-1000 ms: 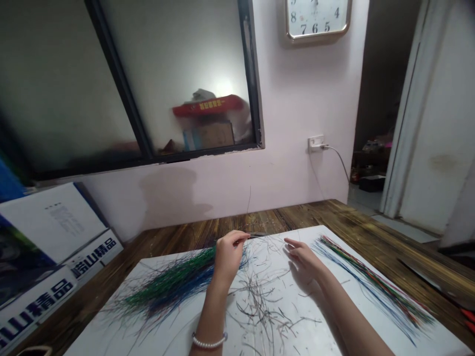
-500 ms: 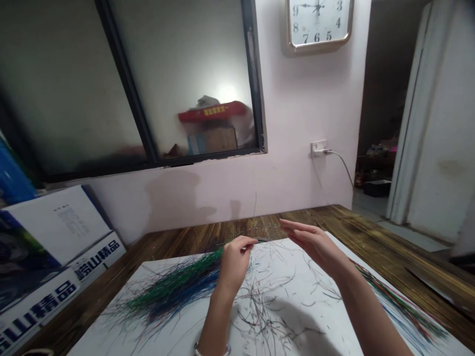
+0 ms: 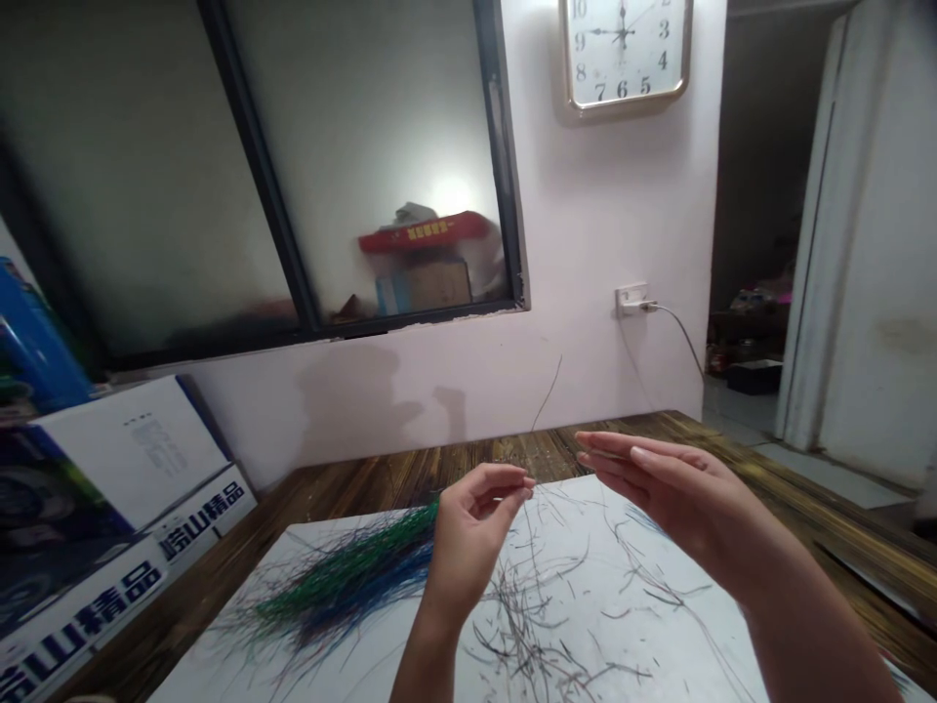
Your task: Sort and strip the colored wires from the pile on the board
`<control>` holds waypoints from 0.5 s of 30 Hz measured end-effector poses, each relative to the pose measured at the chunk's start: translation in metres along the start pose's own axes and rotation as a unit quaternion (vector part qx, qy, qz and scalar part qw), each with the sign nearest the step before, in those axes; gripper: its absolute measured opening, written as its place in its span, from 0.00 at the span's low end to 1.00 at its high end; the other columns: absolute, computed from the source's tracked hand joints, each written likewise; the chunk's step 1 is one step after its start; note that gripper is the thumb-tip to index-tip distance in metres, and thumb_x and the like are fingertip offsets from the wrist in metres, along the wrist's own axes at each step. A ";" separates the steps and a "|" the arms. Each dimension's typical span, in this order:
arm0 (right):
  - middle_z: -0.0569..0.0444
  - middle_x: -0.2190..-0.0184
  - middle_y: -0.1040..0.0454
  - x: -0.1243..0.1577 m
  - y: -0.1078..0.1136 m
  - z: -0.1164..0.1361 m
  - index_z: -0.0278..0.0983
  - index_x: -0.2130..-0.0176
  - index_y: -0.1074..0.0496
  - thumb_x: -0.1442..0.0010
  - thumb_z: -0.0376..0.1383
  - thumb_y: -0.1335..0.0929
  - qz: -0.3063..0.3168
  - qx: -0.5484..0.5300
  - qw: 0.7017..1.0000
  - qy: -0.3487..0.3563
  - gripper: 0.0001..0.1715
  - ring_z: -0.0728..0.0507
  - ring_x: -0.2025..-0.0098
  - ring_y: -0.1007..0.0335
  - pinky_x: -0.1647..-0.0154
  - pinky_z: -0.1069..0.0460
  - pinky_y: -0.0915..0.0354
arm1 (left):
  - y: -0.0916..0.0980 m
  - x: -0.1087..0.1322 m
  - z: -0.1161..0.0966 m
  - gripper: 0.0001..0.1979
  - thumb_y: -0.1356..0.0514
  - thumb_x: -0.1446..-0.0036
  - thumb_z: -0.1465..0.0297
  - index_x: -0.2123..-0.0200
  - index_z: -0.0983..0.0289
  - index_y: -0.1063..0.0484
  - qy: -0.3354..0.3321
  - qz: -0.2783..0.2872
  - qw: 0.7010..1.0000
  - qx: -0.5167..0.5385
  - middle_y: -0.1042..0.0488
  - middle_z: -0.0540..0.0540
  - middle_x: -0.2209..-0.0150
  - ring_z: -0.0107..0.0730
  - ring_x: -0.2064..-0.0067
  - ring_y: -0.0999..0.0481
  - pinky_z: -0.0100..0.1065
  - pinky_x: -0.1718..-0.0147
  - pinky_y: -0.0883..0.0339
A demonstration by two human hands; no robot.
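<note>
My left hand (image 3: 477,535) is over the white sheet (image 3: 695,630), thumb and fingertips pinched on a thin dark wire (image 3: 548,392) that sticks up and leans right. My right hand (image 3: 663,488) is held to its right, apart from it, with the fingers stretched out flat and nothing visible in them. Left of my left hand lies a bundle of green wires (image 3: 351,564) beside a bundle of blue wires (image 3: 373,593). Short dark wire clippings (image 3: 523,625) are scattered over the sheet below and between my hands.
A wooden table (image 3: 333,483) carries the sheet and meets the wall at the back. Printed boxes (image 3: 139,459) stand at the left. A wall clock (image 3: 624,49) hangs above, and a plug with a cable (image 3: 648,307) sits in the wall socket.
My left hand has shifted right with the pinched wire, which now leans further right. My right hand has come closer to the camera, still outstretched. The view has tilted slightly upward.
</note>
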State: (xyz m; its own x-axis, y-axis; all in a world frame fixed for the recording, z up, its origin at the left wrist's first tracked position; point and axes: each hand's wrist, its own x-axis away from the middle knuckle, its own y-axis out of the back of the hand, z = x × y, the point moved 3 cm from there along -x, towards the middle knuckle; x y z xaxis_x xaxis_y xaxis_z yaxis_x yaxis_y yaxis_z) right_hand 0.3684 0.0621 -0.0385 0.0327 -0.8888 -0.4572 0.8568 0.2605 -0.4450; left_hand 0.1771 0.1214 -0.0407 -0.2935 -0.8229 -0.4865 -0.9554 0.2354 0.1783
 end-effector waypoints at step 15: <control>0.51 0.63 0.19 0.017 -0.007 0.016 0.39 0.64 0.20 0.51 0.35 0.25 -0.157 0.047 0.987 -0.003 0.11 0.49 0.63 0.23 0.59 0.64 0.30 | 0.002 0.005 -0.012 0.13 0.34 0.50 0.71 0.59 0.63 0.28 0.050 0.002 0.998 0.048 0.21 0.53 0.68 0.29 0.63 0.22 0.28 0.61 0.31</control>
State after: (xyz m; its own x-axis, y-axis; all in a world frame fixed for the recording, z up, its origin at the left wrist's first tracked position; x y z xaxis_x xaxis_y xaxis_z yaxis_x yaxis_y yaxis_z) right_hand 0.3715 0.0392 -0.0311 -0.2384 -0.9227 -0.3029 0.8688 -0.0633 -0.4910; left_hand 0.1736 0.1114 -0.0328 -0.2964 -0.8686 -0.3970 -0.9546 0.2824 0.0949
